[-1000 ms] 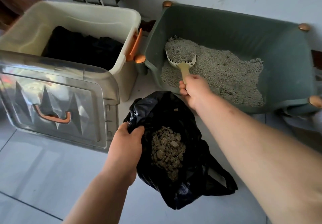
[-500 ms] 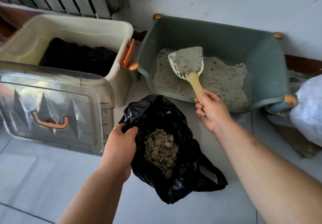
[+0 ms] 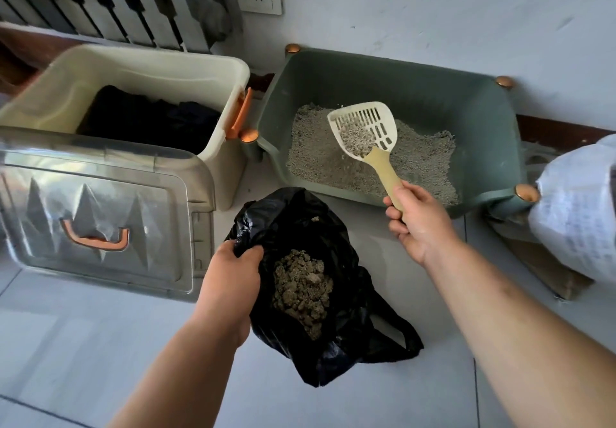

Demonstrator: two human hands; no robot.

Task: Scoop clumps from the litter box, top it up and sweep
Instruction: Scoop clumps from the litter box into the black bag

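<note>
- litter box [image 3: 466, 117], 1 o'clock: dk green, copper knobs [image 3: 526, 193]; grey litter [image 3: 320, 161]
- scoop [image 3: 376, 157]: cream slotted head, tan handle
- bag [image 3: 353, 337], 6 o'clock: black; clumps [image 3: 301, 289] olive-brown
- bin [image 3: 150, 71], 10 o'clock: cream w/ orange latch [image 3: 240, 112]

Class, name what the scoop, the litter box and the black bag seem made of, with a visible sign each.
Scoop: rigid moulded plastic, seemingly; cream slotted head, matte tan handle. Litter box: hard matte green plastic, smooth moulded walls. Black bag: thin glossy plastic film, crumpled, creases catching light.
</note>
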